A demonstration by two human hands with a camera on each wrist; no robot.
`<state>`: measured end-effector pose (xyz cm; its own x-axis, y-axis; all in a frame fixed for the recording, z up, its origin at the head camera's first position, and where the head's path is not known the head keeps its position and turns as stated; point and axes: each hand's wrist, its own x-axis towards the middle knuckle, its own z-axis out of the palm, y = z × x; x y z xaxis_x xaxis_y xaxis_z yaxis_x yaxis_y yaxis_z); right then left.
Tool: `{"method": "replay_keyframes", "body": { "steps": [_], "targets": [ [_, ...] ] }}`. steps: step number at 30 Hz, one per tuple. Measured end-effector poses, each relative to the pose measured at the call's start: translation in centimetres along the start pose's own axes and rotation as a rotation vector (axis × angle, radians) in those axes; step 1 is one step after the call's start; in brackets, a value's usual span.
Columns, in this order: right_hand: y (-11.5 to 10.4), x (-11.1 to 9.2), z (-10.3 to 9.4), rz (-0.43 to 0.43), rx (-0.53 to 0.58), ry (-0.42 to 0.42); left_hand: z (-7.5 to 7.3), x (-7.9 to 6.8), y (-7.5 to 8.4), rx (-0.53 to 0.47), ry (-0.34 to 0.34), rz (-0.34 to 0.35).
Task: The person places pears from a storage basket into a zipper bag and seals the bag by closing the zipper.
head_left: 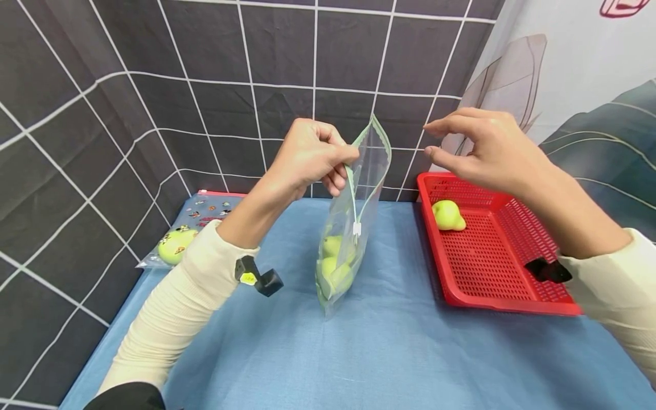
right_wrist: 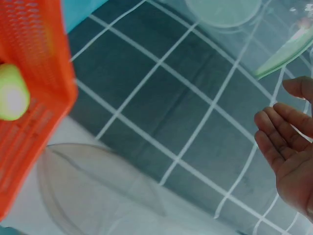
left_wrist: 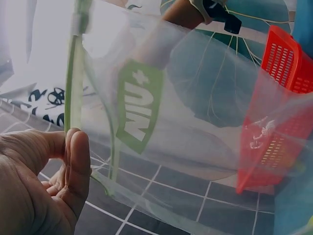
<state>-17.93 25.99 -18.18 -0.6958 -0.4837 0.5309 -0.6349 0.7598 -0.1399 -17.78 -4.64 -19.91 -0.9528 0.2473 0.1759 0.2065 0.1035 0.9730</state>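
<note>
My left hand (head_left: 318, 154) pinches the green-edged rim of a clear zip bag (head_left: 361, 199), which hangs upright with its mouth open. Inside the bag, near the bottom, lie yellow-green fruits (head_left: 335, 273), partly blurred by the plastic. Up close in the left wrist view, thumb and fingers grip the green zip edge, beside a green printed label (left_wrist: 141, 105). My right hand (head_left: 479, 145) is in the air to the right of the bag, fingers apart from the thumb, holding nothing. Below it, a yellow-green, pear-shaped fruit (head_left: 448, 216) sits in the red basket (head_left: 446, 279).
At the left back of the blue-covered table (head_left: 307, 364) lies another zip bag (head_left: 205, 206) with a red zip, cartoon prints and a yellow-green fruit (head_left: 174, 246) inside. A dark, white-gridded cloth wall (head_left: 277, 51) stands behind and to the left.
</note>
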Motion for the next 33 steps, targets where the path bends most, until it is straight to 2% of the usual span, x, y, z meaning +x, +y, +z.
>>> {"method": "replay_keyframes", "body": {
  "steps": [13,19,26,33],
  "targets": [
    [7.5,-1.1,3.3,0.216,-0.033,-0.242,-0.1,0.1,-0.2,0.004,-0.009,-0.003],
    [10.5,-2.1,4.5,0.273,-0.041,-0.343,0.0,0.1,-0.2,-0.004,-0.01,-0.005],
    [12.3,-3.1,5.9,0.326,-0.057,-0.464,0.0,0.1,-0.2,-0.006,-0.012,-0.017],
    [13.2,-3.6,7.7,0.349,-0.097,-0.531,0.0,0.0,-0.2,0.004,-0.014,-0.009]
  ]
}}
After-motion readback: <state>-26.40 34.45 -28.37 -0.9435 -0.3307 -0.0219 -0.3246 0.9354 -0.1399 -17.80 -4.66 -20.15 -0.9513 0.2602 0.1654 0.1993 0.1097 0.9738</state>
